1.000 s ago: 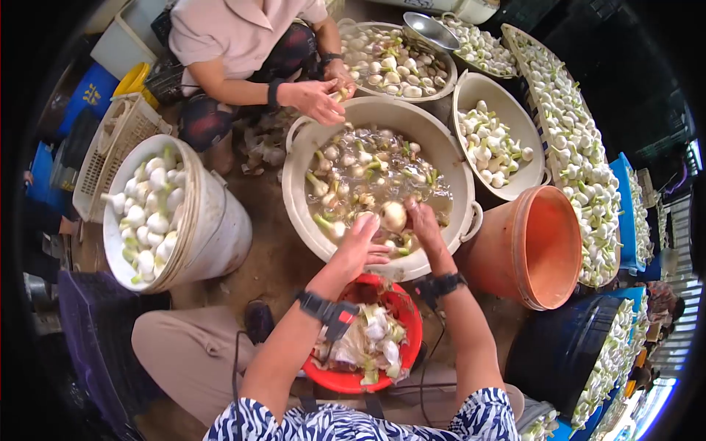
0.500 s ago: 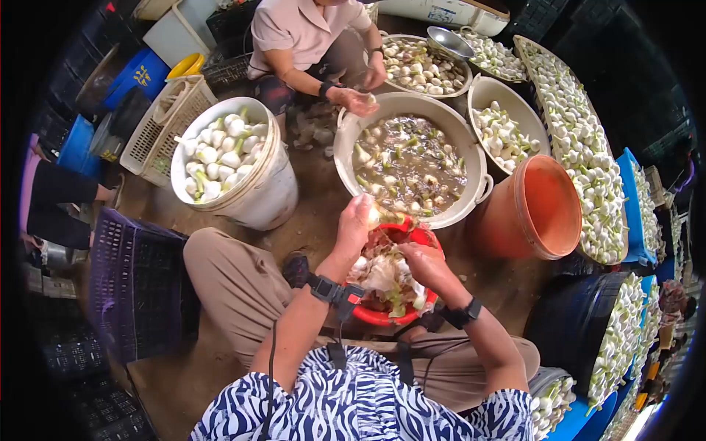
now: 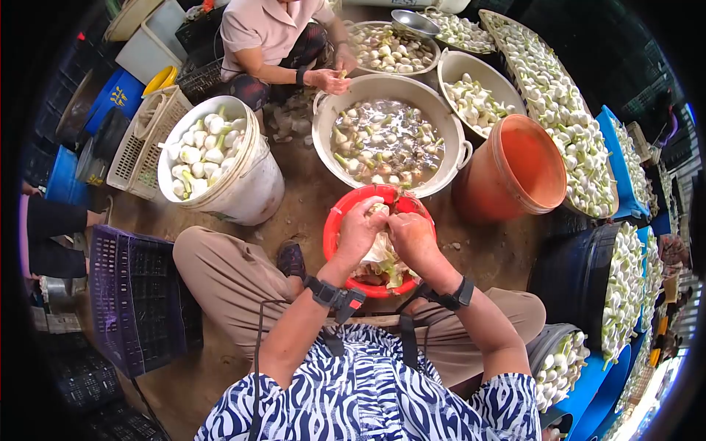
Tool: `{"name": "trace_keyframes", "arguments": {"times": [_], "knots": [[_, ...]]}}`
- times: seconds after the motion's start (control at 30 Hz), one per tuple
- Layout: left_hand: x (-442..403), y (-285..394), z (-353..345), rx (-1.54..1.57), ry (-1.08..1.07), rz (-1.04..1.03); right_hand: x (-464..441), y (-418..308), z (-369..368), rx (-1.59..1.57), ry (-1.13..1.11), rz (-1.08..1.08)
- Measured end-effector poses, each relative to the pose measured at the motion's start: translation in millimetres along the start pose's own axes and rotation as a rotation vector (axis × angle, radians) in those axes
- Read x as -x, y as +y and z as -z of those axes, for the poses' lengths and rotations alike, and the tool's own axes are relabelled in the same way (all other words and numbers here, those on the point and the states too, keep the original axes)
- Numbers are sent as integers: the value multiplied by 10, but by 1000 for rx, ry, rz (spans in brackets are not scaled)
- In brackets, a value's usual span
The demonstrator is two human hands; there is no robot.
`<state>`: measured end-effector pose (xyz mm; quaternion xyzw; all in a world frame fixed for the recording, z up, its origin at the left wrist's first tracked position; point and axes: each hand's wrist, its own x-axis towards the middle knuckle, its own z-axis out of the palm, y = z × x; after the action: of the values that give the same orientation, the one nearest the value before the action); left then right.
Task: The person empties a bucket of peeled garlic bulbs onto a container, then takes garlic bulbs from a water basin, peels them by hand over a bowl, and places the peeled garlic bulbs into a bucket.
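Observation:
My left hand (image 3: pixel 358 229) is closed around a garlic bulb (image 3: pixel 379 209), whose pale top shows between the fingers. Right beside it, my right hand (image 3: pixel 412 237) has its fingers pinched against the same bulb; the exact point of contact is hidden. Both hands are over a red basin (image 3: pixel 332 228). Loose garlic skins (image 3: pixel 384 253) in white and brown lie in the basin, below and between my hands.
Ahead stands a large pale tub (image 3: pixel 323 151) of water and garlic, with a co-worker's hand (image 3: pixel 329 81) at its far rim. A white bucket (image 3: pixel 254 180) of bulbs is left, an orange bucket (image 3: pixel 485 184) right. A dark crate (image 3: pixel 136 294) sits by my left knee.
My hands have come together over the basin, the right one rising to the bulb. The view has shifted, and the co-worker's hands have drawn back from over the tub.

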<state>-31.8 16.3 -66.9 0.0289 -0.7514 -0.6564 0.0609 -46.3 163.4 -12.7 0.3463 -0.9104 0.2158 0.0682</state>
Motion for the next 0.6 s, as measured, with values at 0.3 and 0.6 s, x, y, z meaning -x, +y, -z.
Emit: {"name": "trace_keyframes", "arguments": {"times": [0.3,0.6], "knots": [[107,387,-5,460,-109,-15,-11,273,18,-775,42,-473],[-16,392,136,-87,-370,14,173,441,-133,-1329,12,-505]]}}
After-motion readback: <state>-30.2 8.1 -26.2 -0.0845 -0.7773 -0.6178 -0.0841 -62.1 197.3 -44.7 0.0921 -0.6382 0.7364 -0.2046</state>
